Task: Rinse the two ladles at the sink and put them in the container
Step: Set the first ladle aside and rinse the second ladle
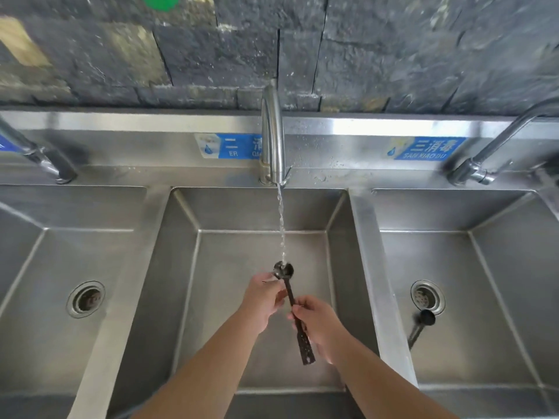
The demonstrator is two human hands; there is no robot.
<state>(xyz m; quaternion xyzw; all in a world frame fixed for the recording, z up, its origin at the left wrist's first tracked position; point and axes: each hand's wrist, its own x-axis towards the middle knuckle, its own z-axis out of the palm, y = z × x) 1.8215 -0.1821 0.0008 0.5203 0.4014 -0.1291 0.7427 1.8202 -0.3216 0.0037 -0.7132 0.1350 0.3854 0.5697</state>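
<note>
A dark ladle [289, 293] is held over the middle sink basin [217, 267], its small bowl up under the water stream from the middle faucet [272, 134]. My right hand [317, 323] grips its handle midway. My left hand [263, 300] touches the ladle just below the bowl with its fingertips. The second dark ladle [422, 325] lies in the right basin [499, 297], bowl beside the drain. No container shows in this view.
A steel three-basin sink runs along a dark stone wall. The left basin [45, 267] has a drain [85, 298]. Side faucets stand at the far left [45, 161] and far right [484, 164]. Blue labels sit on the backsplash.
</note>
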